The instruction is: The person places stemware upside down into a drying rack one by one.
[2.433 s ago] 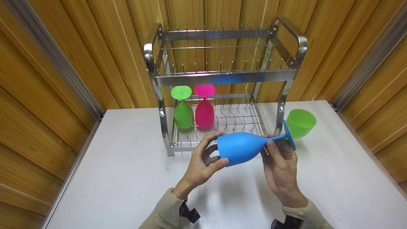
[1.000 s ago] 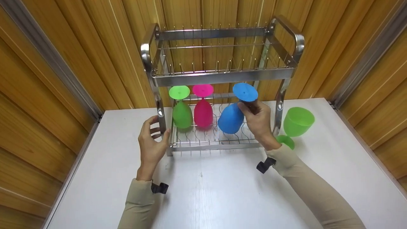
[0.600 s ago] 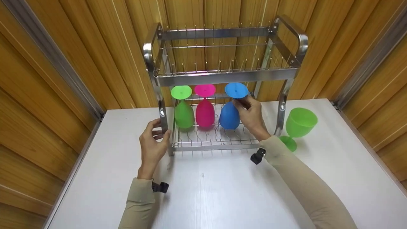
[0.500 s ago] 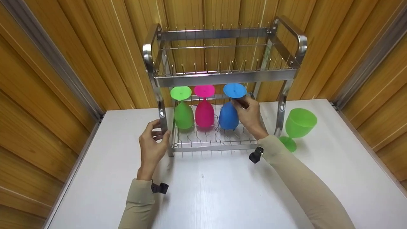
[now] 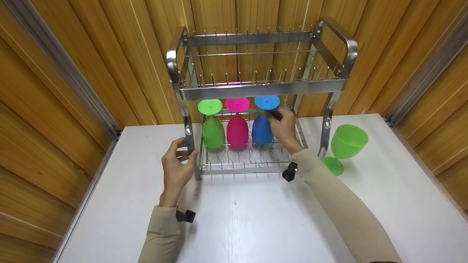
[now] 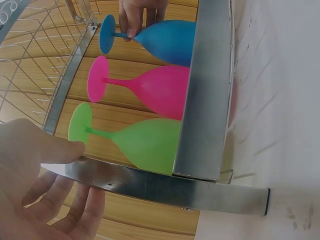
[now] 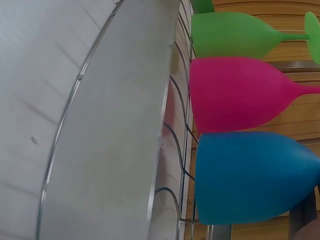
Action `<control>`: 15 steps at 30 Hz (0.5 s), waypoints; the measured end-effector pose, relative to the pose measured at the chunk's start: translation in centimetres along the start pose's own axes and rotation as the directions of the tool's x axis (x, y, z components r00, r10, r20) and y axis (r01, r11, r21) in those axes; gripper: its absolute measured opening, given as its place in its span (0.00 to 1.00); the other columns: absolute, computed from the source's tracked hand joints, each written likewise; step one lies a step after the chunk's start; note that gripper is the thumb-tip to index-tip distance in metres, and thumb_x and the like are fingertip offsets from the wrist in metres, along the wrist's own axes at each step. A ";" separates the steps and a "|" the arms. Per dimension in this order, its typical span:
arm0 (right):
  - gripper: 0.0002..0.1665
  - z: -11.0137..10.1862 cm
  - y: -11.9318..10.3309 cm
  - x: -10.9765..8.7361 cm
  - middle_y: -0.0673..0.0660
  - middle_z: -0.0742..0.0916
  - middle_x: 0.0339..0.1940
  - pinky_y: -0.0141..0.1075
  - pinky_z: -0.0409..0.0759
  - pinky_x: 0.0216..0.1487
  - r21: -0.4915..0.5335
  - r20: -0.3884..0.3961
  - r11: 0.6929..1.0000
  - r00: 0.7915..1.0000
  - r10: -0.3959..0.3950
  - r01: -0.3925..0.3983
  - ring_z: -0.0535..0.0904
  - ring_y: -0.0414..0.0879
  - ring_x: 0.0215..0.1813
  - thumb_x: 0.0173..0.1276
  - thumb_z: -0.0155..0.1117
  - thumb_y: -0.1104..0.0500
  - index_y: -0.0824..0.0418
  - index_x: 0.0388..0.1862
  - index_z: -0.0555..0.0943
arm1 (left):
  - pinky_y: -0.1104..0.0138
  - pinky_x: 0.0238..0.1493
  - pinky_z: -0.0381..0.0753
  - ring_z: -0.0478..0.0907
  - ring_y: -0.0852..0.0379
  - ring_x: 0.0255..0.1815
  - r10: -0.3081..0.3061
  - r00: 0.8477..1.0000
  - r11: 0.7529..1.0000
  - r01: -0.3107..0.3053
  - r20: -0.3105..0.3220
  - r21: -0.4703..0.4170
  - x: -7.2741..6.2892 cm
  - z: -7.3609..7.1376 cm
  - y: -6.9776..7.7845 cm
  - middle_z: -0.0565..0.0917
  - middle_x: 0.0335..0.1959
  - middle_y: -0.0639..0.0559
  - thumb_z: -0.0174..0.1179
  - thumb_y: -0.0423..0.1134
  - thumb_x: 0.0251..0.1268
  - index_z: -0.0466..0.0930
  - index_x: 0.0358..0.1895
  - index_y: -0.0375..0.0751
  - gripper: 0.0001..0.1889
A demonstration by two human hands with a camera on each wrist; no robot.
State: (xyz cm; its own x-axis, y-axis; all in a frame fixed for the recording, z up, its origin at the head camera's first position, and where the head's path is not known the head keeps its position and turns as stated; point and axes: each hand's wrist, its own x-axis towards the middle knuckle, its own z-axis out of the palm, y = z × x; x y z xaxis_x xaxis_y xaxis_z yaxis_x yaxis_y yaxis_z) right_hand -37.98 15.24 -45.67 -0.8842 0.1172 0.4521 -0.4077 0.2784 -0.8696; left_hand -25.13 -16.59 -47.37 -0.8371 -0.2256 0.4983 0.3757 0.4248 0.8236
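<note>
Texts and labels: none legible | Brands: none legible | Numbers and signs: none legible | Views covered: head, left wrist, right wrist
</note>
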 end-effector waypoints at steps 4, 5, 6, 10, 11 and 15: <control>0.10 0.2 0.4 0.2 0.67 0.92 0.50 0.50 0.89 0.61 -0.016 -0.019 1.000 1.000 -0.003 0.002 0.90 0.58 0.54 0.76 0.69 0.65 0.71 0.50 0.89 | 0.61 0.46 0.93 0.90 0.44 0.41 0.003 1.000 1.000 -0.002 -0.002 0.012 0.0 0.0 0.1 0.89 0.51 0.39 0.73 0.24 0.63 0.82 0.62 0.34 0.23; 0.10 0.2 0.4 0.3 0.68 0.92 0.50 0.50 0.89 0.60 -0.014 -0.019 1.000 1.000 -0.003 0.003 0.90 0.58 0.54 0.75 0.69 0.65 0.70 0.50 0.89 | 0.61 0.46 0.93 0.90 0.44 0.41 0.004 1.000 1.000 -0.004 -0.002 0.016 0.0 0.0 0.1 0.89 0.51 0.40 0.73 0.24 0.63 0.82 0.62 0.34 0.23; 0.10 0.2 0.5 0.3 0.68 0.92 0.50 0.50 0.89 0.59 -0.014 -0.019 1.000 1.000 -0.004 0.004 0.90 0.58 0.54 0.75 0.69 0.66 0.70 0.51 0.89 | 0.62 0.46 0.93 0.90 0.45 0.41 0.004 1.000 1.000 -0.004 -0.003 0.020 0.0 0.0 0.1 0.89 0.51 0.40 0.73 0.24 0.63 0.82 0.62 0.34 0.23; 0.11 0.3 0.6 0.4 0.69 0.92 0.50 0.48 0.89 0.57 -0.007 -0.014 1.000 1.000 -0.008 0.008 0.90 0.58 0.53 0.75 0.69 0.66 0.71 0.51 0.89 | 0.62 0.46 0.92 0.90 0.45 0.42 0.005 1.000 1.000 -0.005 -0.002 0.025 -0.1 0.1 0.1 0.89 0.51 0.40 0.73 0.24 0.63 0.82 0.62 0.34 0.24; 0.11 0.3 0.7 0.4 0.69 0.92 0.50 0.49 0.89 0.57 -0.005 -0.014 1.000 1.000 -0.007 0.007 0.90 0.58 0.53 0.75 0.70 0.66 0.71 0.51 0.89 | 0.62 0.46 0.92 0.90 0.45 0.42 0.006 1.000 1.000 -0.006 -0.002 0.022 -0.1 0.1 0.1 0.89 0.51 0.40 0.73 0.24 0.63 0.82 0.62 0.34 0.24; 0.10 0.4 0.8 0.4 0.67 0.92 0.48 0.50 0.89 0.57 -0.038 -0.018 0.999 1.000 -0.009 0.009 0.90 0.57 0.51 0.75 0.70 0.65 0.71 0.49 0.90 | 0.62 0.46 0.93 0.90 0.44 0.42 0.006 1.000 1.000 -0.006 -0.001 0.011 0.0 0.1 0.0 0.89 0.51 0.40 0.73 0.24 0.63 0.82 0.62 0.34 0.23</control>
State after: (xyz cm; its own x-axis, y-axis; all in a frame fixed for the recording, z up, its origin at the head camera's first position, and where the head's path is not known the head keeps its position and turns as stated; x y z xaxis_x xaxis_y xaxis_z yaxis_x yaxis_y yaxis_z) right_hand -38.75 15.12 -46.25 -0.8763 0.1313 0.4635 -0.4063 0.3158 -0.8575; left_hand -25.17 -16.50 -47.45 -0.8347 -0.2237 0.5031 0.3762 0.4356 0.8178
